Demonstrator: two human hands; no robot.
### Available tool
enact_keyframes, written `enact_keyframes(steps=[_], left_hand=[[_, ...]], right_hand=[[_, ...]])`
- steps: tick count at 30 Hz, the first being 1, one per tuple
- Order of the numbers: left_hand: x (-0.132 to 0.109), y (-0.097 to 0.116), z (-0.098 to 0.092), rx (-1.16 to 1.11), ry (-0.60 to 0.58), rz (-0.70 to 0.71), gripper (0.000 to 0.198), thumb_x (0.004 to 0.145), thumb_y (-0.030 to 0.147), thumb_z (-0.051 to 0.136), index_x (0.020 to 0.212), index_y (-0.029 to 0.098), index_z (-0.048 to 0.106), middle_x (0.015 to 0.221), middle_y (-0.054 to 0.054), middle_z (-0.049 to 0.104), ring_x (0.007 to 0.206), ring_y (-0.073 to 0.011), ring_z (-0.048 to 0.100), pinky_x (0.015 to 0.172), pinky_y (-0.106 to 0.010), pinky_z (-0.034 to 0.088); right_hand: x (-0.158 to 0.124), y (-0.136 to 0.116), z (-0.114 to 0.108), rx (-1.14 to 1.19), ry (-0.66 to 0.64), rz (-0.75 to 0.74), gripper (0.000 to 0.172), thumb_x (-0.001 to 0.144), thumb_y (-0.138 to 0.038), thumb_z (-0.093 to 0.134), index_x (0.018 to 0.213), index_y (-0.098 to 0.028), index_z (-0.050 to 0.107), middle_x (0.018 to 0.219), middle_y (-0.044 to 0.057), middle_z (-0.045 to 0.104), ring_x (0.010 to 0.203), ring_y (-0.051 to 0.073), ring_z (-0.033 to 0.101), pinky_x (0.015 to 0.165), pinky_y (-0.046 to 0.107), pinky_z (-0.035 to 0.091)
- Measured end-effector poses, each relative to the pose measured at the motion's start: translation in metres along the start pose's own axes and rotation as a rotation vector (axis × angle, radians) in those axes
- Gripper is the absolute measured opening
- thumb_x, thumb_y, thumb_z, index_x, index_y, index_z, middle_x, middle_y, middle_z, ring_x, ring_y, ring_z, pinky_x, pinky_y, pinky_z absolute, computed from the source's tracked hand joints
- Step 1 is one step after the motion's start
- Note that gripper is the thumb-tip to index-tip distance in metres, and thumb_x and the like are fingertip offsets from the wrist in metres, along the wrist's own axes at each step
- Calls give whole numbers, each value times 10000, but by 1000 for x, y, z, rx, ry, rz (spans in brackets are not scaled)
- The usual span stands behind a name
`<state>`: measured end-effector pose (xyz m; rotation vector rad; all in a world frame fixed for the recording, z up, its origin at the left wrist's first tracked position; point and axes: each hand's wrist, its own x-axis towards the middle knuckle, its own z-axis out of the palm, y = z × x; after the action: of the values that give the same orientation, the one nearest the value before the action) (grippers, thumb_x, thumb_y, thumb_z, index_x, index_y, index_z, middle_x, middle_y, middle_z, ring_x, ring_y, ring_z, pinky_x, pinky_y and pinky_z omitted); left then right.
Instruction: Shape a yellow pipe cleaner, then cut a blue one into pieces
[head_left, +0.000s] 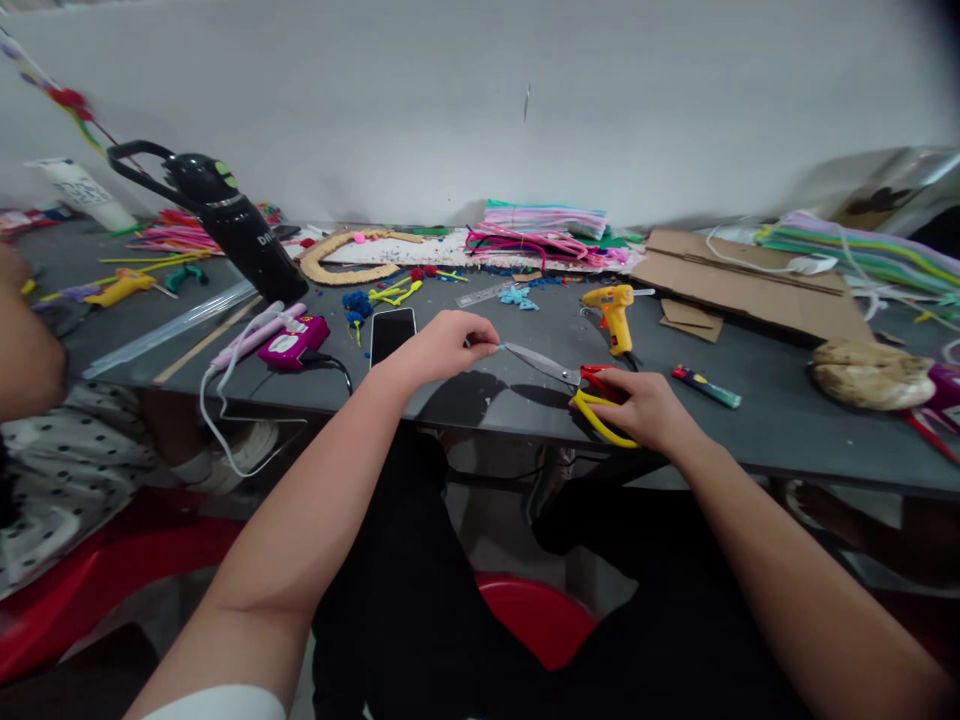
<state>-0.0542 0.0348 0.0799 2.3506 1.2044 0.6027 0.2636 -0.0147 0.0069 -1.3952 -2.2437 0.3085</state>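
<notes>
In my right hand [646,408] is a pair of scissors [545,365] with one red and one yellow handle loop, its blades pointing left. My left hand [455,340] is closed in a pinch at the tips of the blades. A tiny light-blue bit shows at its fingertips, too small to name. Behind the hands lies a small pile of light-blue pieces [517,297] beside a clear ruler [482,294]. A phone [392,330] rests on the table, partly covered by my left wrist.
A yellow glue gun [613,312] and a utility knife [706,386] lie to the right. Cardboard [739,280] and bundled pipe cleaners [540,240] are at the back. On the left stand a black bottle [244,235] and a purple power adapter [295,342] with cables. Another person's arm [26,340] is far left.
</notes>
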Motion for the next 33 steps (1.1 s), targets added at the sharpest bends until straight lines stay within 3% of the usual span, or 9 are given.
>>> enact_keyframes(steps=[12,20,25,33], left_hand=[[1,0,0,8,-1,9,186,869,321,596,898,172,704,876,-55,712,768,-151,620,707,-283,466],[2,-2,1,2,16,4,195,865,337,605,896,175,708,880,-53,709,758,-148,606,698,-273,459],[0,2,0,3,35,8,204,863,342,605,876,166,708,862,-57,708,744,-145,604,689,-268,461],[0,3,0,-6,41,10,174,852,310,617,893,173,716,871,-64,714,754,-151,616,697,-283,474]], right_hand=[[1,-1,0,28,7,6,291,793,-450,657,855,-167,696,746,47,662,617,159,509,562,265,385],[-3,-20,-1,53,48,135,416,710,-583,724,808,-195,610,609,-28,529,548,122,433,516,249,339],[1,-17,0,37,54,77,435,765,-618,665,754,-187,610,607,-24,509,551,115,388,517,251,318],[2,-9,1,3,62,28,354,791,-525,649,729,-176,637,618,-7,533,564,121,383,538,254,329]])
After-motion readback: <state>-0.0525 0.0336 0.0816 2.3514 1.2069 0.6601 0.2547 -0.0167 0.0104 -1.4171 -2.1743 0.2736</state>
